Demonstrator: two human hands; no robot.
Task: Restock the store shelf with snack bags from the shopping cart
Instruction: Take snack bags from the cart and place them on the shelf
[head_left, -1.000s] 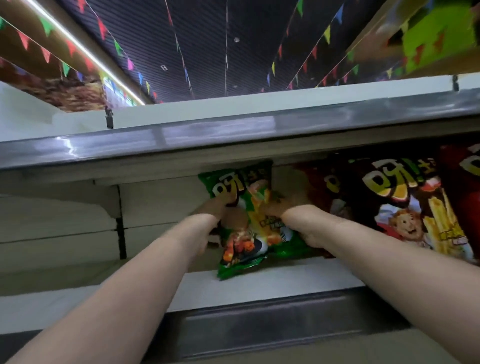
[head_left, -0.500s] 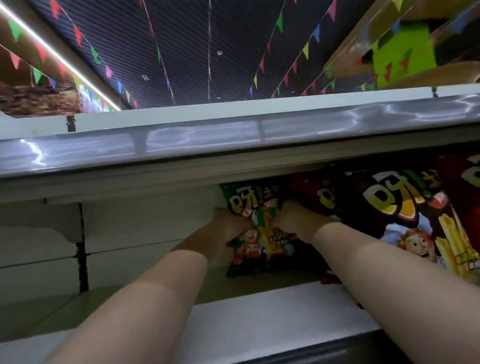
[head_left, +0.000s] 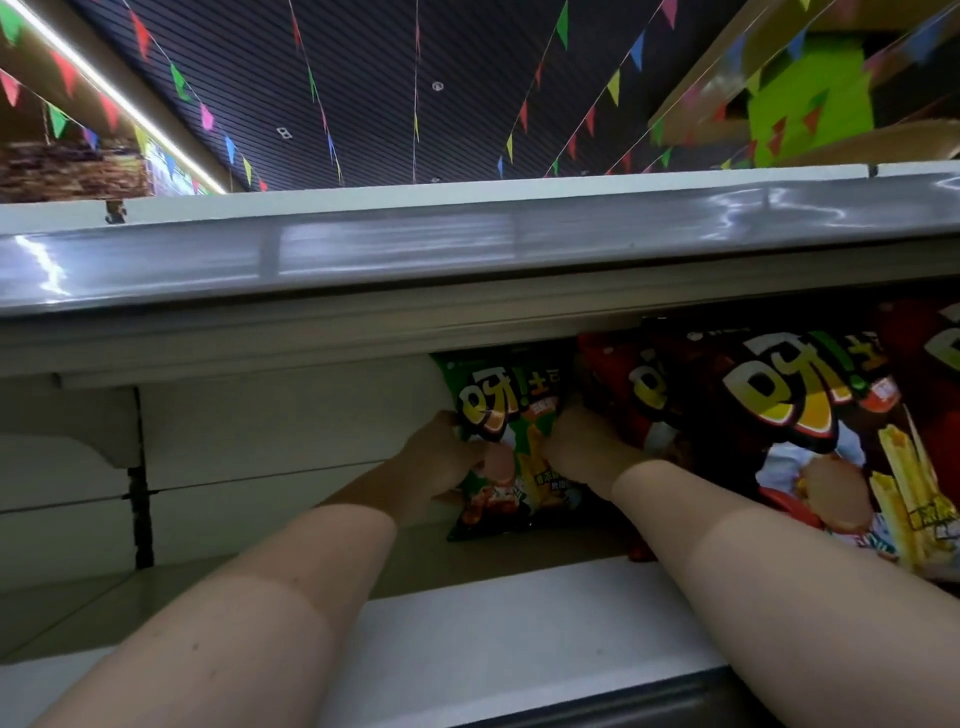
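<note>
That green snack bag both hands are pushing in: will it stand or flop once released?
The green snack bag looks puffed and soft, so it probably buckles under pushing. It stands upright beside the red bags, which may prop it. Its glossy film likely slides easily on the shelf.

Both hands, left hand (head_left: 441, 457) and right hand (head_left: 582, 447), apparently grip the upright green snack bag (head_left: 506, 415) on the shelf (head_left: 493, 639).

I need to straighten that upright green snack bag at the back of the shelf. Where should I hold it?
Probably by its two side edges at mid-height, reaching in from the front, as the left hand and right hand do now: the green snack bag stands upright, face forward, red snack bags crowding its right.
</note>
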